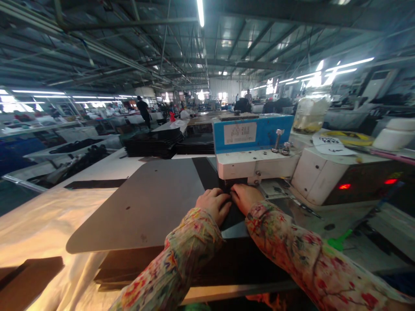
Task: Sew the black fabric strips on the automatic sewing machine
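Note:
My left hand (214, 204) and my right hand (244, 196) rest side by side, fingers pressed down on a strip of black material (207, 172) that runs under the head of a blue and white machine (256, 149). The fingertips sit just in front of the machine's underside, where the strip disappears. Both arms wear floral sleeves. The strip lies on a large grey work plate (139, 207). Whether the fingers pinch the strip or only press it flat is unclear.
A stack of dark sheets (136, 268) lies under the plate's front edge. Red lights (344, 186) glow on the machine body at right. Piles of black pieces (152, 142) stand on far tables. People stand in the distance (143, 110). A jar (309, 114) sits atop the machine.

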{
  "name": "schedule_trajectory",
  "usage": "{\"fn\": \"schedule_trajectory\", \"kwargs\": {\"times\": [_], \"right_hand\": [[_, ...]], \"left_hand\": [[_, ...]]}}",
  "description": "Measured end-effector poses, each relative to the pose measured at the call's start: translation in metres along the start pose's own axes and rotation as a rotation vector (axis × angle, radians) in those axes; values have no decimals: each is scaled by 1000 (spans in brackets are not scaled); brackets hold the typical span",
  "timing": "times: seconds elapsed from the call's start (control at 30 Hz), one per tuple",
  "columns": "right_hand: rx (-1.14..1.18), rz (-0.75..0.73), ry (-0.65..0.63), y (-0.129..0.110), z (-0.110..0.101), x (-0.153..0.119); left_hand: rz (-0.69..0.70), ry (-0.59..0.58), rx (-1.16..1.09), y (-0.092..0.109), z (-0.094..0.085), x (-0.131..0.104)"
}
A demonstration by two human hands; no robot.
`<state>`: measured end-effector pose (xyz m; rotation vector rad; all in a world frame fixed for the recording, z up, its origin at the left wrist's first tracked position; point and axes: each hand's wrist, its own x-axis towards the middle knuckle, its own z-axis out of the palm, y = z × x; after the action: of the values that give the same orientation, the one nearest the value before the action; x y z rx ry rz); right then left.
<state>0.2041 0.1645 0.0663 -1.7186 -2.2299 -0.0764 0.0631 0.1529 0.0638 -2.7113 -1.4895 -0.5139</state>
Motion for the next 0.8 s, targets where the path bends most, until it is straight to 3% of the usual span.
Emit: {"fn": "schedule_trajectory", "kwargs": {"times": [0.27,0.8], "right_hand": [[-36,-1,-11,-1,-2,2],[-128,-5,-40,-8,-9,2]], "left_hand": [[-20,8,-6,2,-3,1],[-38,11,44,-21,3,16]]}}
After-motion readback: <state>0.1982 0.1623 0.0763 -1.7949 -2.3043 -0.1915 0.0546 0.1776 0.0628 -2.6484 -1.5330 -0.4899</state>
